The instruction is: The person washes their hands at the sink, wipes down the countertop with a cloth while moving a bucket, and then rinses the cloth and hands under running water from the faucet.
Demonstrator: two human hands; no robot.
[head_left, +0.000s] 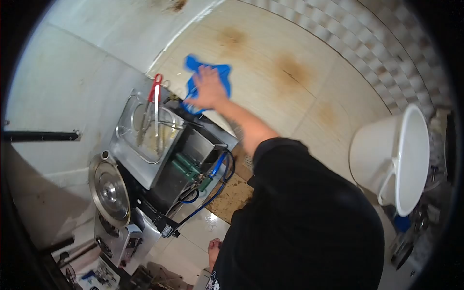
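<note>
My right hand (210,89) lies flat with its fingers spread on a crumpled blue cloth (223,73), which it presses against a beige tiled surface (270,108). My left hand is out of view. Just below the cloth stands a steel deep fryer (137,162) with wire baskets (166,128) in its basin. Red-handled tongs (157,94) lean across the basin. A round steel lid (110,193) rests against the fryer's near side.
Brown stains (290,70) mark the beige tiles. A white bucket (374,150) stands at the right, beside metal utensils (418,222). Blue cables (205,203) hang from the fryer's control box. A stained brown board (229,200) lies below, near a bare foot (214,250).
</note>
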